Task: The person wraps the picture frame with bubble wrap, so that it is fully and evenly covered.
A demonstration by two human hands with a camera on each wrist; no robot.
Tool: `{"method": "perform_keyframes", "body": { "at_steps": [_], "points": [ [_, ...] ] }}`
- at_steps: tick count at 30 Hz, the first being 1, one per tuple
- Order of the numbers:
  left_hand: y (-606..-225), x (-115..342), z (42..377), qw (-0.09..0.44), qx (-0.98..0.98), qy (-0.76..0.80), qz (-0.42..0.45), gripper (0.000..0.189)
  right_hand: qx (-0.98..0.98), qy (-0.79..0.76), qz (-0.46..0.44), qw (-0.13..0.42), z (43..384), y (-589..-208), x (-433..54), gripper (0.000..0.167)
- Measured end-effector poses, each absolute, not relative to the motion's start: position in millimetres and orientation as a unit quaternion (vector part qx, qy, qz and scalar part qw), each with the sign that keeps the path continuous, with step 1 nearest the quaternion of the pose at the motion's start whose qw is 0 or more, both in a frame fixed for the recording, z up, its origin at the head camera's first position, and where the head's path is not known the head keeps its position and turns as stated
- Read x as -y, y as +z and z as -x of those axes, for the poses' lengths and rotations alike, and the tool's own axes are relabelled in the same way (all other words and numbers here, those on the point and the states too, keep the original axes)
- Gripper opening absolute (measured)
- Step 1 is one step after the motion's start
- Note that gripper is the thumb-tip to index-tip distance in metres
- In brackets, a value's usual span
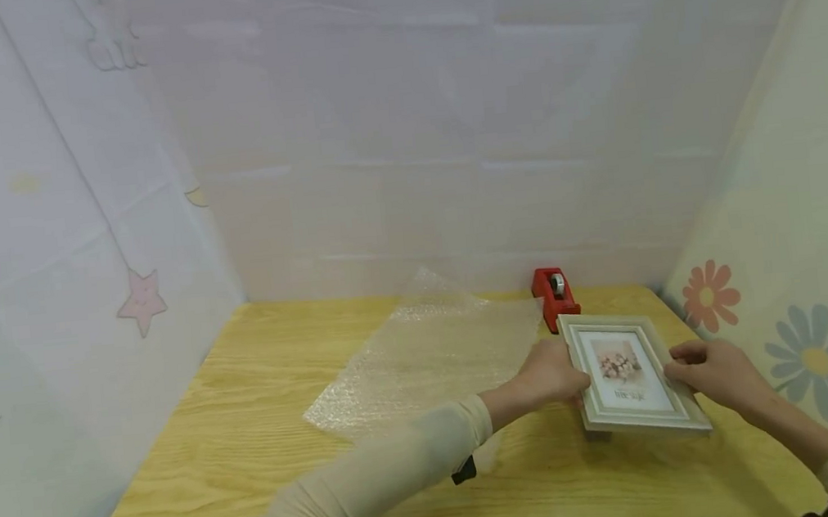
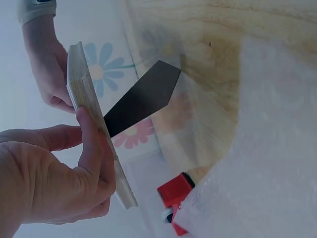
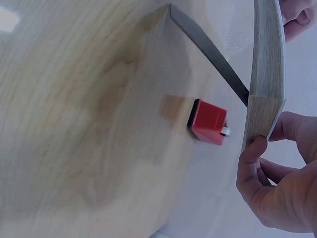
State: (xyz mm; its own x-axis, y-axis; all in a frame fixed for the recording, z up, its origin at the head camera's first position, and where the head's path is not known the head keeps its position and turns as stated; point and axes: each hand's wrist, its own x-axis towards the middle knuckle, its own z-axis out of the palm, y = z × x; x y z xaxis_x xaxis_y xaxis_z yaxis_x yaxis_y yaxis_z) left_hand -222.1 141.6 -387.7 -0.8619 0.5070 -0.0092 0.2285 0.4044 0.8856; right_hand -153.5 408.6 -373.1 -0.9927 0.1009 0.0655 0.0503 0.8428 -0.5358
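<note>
A pale picture frame (image 1: 638,418) with a floral print inside is held above the right part of the table. My left hand (image 1: 551,374) grips its left edge, thumb on the front and fingers behind. On the opposite edge, my right hand (image 1: 715,372) pinches the frame between thumb and fingers. A dark easel stand (image 2: 143,96) juts out from the back of the frame in the left wrist view. From the right wrist, the same stand (image 3: 210,52) appears edge-on, its tip close to the tabletop; contact there I cannot tell.
A sheet of bubble wrap (image 1: 423,364) lies spread on the wooden table (image 1: 199,425), left of the frame. Behind the frame stands a red tape dispenser (image 1: 556,299) at the wrap's right corner. Printed sheets hang around the table, with flowers (image 1: 818,361) on the right one.
</note>
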Motion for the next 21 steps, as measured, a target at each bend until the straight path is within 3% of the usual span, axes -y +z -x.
{"method": "perform_keyframes", "body": {
  "at_steps": [13, 17, 21],
  "points": [
    [-347, -104, 242, 0.136, -0.777, 0.57, -0.23, 0.032, 0.958, 0.267, -0.03, 0.101, 185, -333, -373, 0.041],
    [-341, -90, 246, 0.127, -0.785, 0.567, -0.214, 0.023, 0.967, 0.232, -0.031, 0.097, 195, -326, -361, 0.041],
    [-334, -76, 250, 0.121, -0.788, 0.565, -0.214, 0.028, 0.969, 0.232, -0.031, 0.084, 206, -318, -348, 0.039]
  ]
}}
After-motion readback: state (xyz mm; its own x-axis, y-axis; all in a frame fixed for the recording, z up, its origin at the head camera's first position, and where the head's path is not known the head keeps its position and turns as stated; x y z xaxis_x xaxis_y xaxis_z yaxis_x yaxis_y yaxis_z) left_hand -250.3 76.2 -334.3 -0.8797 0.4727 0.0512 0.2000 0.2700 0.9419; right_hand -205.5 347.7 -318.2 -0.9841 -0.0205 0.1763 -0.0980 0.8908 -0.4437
